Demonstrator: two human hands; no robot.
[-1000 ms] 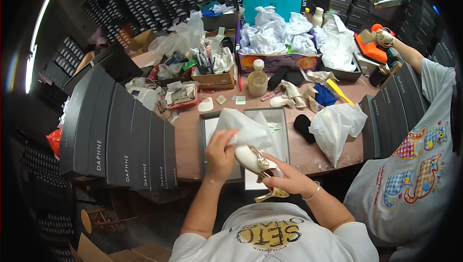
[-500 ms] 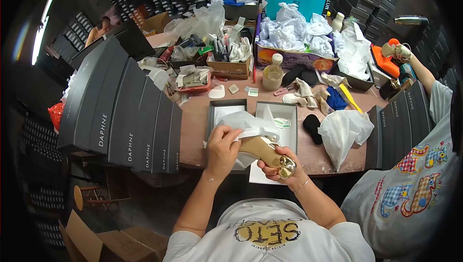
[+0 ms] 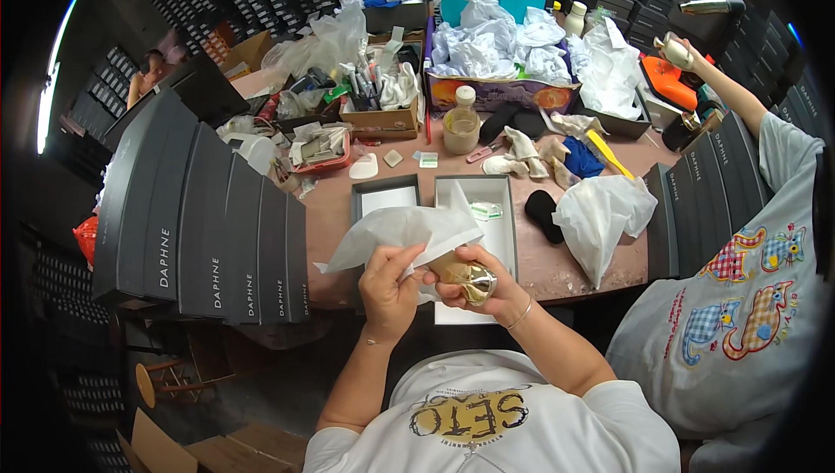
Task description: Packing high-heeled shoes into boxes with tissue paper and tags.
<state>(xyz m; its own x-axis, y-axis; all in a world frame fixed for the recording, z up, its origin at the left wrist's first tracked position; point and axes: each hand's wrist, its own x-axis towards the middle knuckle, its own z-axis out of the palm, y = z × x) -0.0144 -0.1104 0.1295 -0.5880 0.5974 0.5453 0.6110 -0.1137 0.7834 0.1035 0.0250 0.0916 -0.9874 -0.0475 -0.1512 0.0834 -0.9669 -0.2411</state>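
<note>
A shiny gold shoe (image 3: 474, 281) is in my right hand (image 3: 503, 288), its bow-like front toward me and my fingers wrapped around it. My left hand (image 3: 389, 292) is closed, pinching white tissue paper (image 3: 391, 234) beside the shoe. The sheet spreads beyond both hands and hides the shoe's far part. Past the paper lies an open grey shoebox (image 3: 511, 234) with a small white-and-green packet (image 3: 485, 210) inside. To its left is another grey box part (image 3: 355, 201), partly covered by the paper.
Grey shoeboxes (image 3: 200, 221) stand in a row at left, more (image 3: 696, 194) at right. A jar (image 3: 461, 129), cloths, a yellow-handled brush (image 3: 609, 153) and crumpled tissue (image 3: 604, 221) lie around. At right, a co-worker's arm (image 3: 735, 86) reaches toward the table's far side.
The shoe has turned more end-on and shifted left and slightly away from me. Both hands have come closer together, and the tissue spreads farther left. The whole view has shifted a little.
</note>
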